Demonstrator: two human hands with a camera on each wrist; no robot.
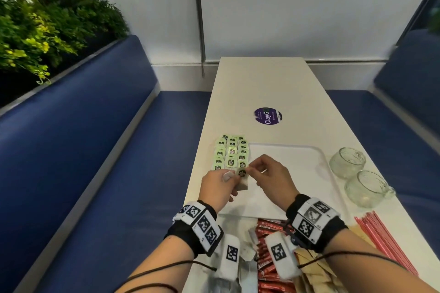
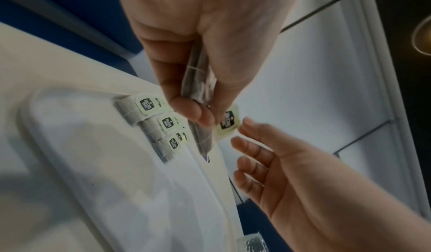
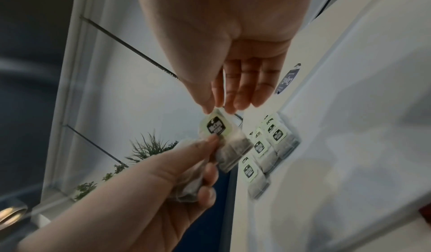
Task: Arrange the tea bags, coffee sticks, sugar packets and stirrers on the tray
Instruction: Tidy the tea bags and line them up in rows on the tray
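Head view: from above and behind the wrists, facing forward and down along the counter [image 1: 266,83] toward the wall at 12 o'clock. Left wrist view: close, along the left hand [image 2: 210,53], tray [image 2: 104,182] at 8 o'clock. Right wrist view: equally close, along the right hand [image 3: 233,43]. Shared by all three: both hands and the rows of tea bags [image 1: 232,153].

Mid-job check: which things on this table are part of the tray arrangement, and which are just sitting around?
In the job:
tray
laid-out tea bags
tea bags gripped in left hand
tea-bag tag pinched by right hand
red coffee sticks
brown sugar packets
pink stirrers

Lying about:
two glass cups
purple sticker
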